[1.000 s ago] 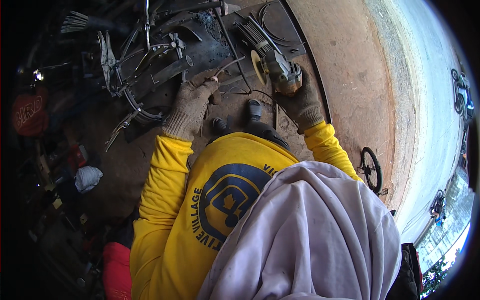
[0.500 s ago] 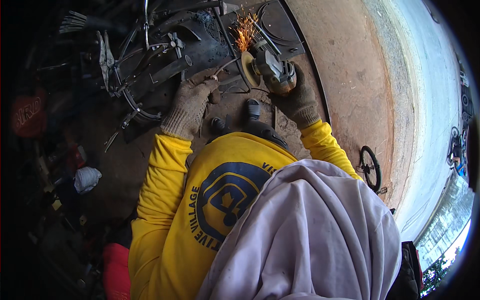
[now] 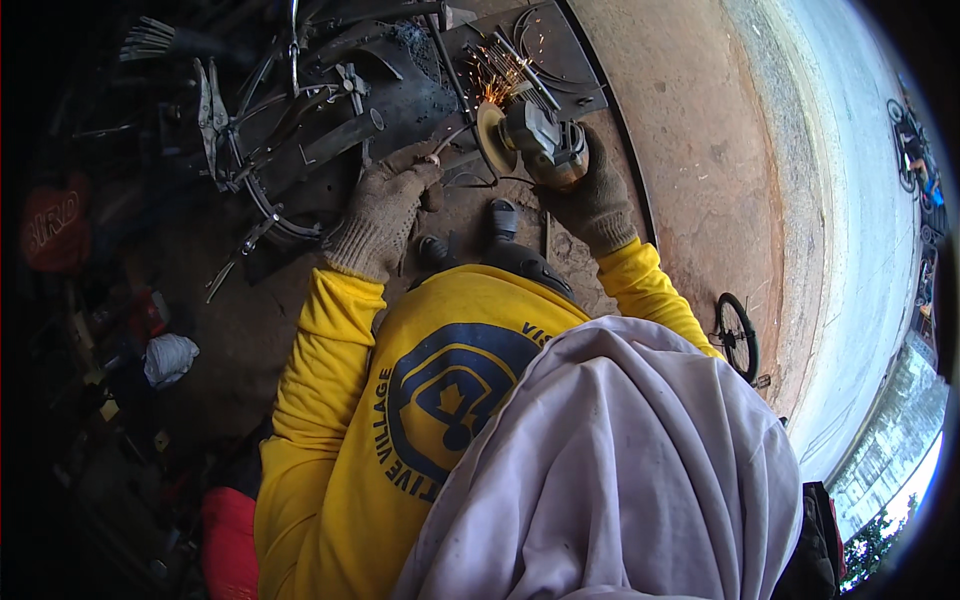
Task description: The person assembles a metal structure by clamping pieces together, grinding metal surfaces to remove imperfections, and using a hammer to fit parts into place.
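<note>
My right hand point(image 3: 592, 203), in a knitted work glove, is wrapped around the body of an angle grinder point(image 3: 545, 145). The grinder's round, yellowish disc point(image 3: 494, 138) stands on edge against a thin bent metal rod point(image 3: 455, 136), and orange sparks point(image 3: 495, 75) fly off beyond it. My left hand point(image 3: 385, 210), gloved as well, is closed around the rod's near end, left of the disc. Exactly where disc and rod meet is partly hidden by the disc.
A dark metal work table point(image 3: 470, 40) carries bent rods and scrap. At left are locking pliers point(image 3: 211, 110), a metal pipe point(image 3: 345, 138) and a curved metal frame point(image 3: 262, 200). A bicycle wheel point(image 3: 738, 337) is on the ground at right. My sandalled foot point(image 3: 504, 217) is below the grinder.
Sparks now scatter wider and further right over the table. The grinder has shifted very slightly left, while my left hand keeps its grip on the rod. Bikes on the road at right have changed place.
</note>
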Available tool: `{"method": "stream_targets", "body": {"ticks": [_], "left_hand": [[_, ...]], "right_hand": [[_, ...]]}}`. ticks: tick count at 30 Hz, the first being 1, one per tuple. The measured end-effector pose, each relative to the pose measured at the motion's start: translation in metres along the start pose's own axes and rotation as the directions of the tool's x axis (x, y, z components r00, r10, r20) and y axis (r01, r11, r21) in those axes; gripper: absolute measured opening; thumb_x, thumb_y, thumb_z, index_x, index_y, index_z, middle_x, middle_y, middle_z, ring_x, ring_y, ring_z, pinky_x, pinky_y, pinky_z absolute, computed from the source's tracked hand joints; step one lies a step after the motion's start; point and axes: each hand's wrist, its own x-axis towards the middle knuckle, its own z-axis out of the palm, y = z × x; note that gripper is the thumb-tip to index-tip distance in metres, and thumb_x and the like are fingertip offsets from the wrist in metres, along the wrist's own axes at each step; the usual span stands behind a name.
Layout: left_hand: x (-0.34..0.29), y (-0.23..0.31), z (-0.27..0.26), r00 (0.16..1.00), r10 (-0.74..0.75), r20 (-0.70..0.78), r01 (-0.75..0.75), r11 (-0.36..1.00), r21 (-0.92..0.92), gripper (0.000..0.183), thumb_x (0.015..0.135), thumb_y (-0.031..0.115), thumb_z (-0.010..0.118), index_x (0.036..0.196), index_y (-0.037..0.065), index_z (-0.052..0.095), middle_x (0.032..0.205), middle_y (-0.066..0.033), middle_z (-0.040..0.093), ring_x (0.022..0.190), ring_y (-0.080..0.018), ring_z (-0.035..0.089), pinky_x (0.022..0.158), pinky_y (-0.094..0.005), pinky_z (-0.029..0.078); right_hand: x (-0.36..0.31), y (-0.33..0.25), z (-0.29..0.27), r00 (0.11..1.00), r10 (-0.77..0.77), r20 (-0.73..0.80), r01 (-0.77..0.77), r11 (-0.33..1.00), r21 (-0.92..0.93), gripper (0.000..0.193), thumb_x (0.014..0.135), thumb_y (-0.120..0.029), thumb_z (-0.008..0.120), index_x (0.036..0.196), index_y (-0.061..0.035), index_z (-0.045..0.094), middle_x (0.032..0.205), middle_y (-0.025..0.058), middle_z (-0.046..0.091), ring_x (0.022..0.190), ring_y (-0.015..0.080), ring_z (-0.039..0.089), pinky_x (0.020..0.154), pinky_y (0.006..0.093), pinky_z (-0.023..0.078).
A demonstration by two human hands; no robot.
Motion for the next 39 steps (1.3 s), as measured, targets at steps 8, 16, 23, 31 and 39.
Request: {"method": "stream_targets", "body": {"ticks": [8,16,23,31,39], "left_hand": [[0.005,-0.003,-0.006,0.997,0.04,-0.065,-0.038,0.999,0.023,0.023,0.095,0.015,0.062,0.115,0.009,0.071,0.067,0.0037,0.059,0.045,-0.002,0.045,0.038,-0.0166,0.033],[0.006,-0.001,0.0,0.997,-0.013,-0.079,0.015,0.999,0.033,0.021,0.095,0.014,0.061,0.113,0.01,0.071,0.067,0.0042,0.059,0.045,-0.0019,0.044,0.038,-0.0162,0.032],[0.009,-0.004,-0.006,0.999,-0.04,0.023,0.042,0.993,-0.11,0.021,0.095,0.014,0.063,0.114,0.009,0.07,0.068,0.0037,0.06,0.045,-0.0027,0.047,0.036,-0.0174,0.034],[0.006,-0.003,-0.011,0.996,-0.032,0.081,0.043,0.989,-0.139,0.023,0.094,0.012,0.064,0.116,0.009,0.068,0.069,0.0015,0.061,0.044,-0.0047,0.049,0.036,-0.018,0.036],[0.005,-0.002,-0.011,0.997,-0.073,0.029,0.076,0.987,-0.145,0.018,0.093,0.012,0.064,0.11,0.008,0.07,0.067,-0.0001,0.06,0.042,-0.007,0.047,0.036,-0.0204,0.037]], "right_hand": [[0.001,0.021,0.011,0.993,0.12,0.02,-0.119,0.991,-0.063,0.102,0.065,-0.029,0.09,0.146,-0.0074,0.032,0.128,0.0219,0.06,0.116,0.0383,0.062,0.096,0.0431,0.052],[-0.003,0.008,0.006,0.997,0.08,0.021,-0.079,0.996,-0.036,0.101,0.065,-0.029,0.09,0.146,-0.0079,0.033,0.129,0.0217,0.06,0.115,0.0386,0.062,0.096,0.0442,0.053],[-0.003,0.002,0.002,0.997,0.077,0.008,-0.077,0.997,-0.018,0.098,0.065,-0.028,0.09,0.145,-0.0072,0.037,0.13,0.0204,0.06,0.116,0.0375,0.062,0.097,0.0434,0.052],[-0.001,-0.001,0.003,0.999,0.034,-0.006,-0.034,0.999,0.02,0.097,0.065,-0.027,0.089,0.145,-0.0068,0.037,0.129,0.0211,0.06,0.117,0.0376,0.062,0.096,0.0431,0.052],[0.0,-0.003,0.003,0.994,0.105,0.021,-0.104,0.993,-0.058,0.099,0.065,-0.028,0.09,0.145,-0.0071,0.034,0.129,0.022,0.06,0.115,0.039,0.062,0.095,0.044,0.053]]}}
